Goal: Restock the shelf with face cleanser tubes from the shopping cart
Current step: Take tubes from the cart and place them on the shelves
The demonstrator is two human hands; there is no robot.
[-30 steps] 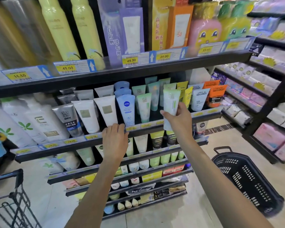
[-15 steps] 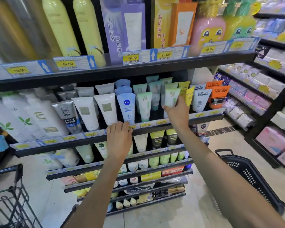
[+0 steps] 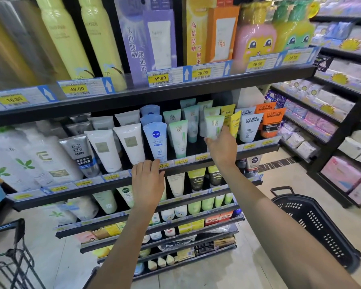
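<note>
Right hand (image 3: pixel 222 148) is gripping the white-green tube (image 3: pixel 214 127) over the shelf (image 3: pixel 258 148) front edge, beside the yellow tubes (image 3: pixel 234 124). Left hand (image 3: pixel 147 180) is resting released on the edge.

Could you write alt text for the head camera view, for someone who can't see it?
A person's right hand sets a white-and-green face cleanser tube into a row on a store shelf packed with tubes, while the left hand rests on the shelf's front edge. A black shopping basket sits on the floor at right, and a cart's corner shows lower left.

Bright, even light; edges somewhat blurred
</note>
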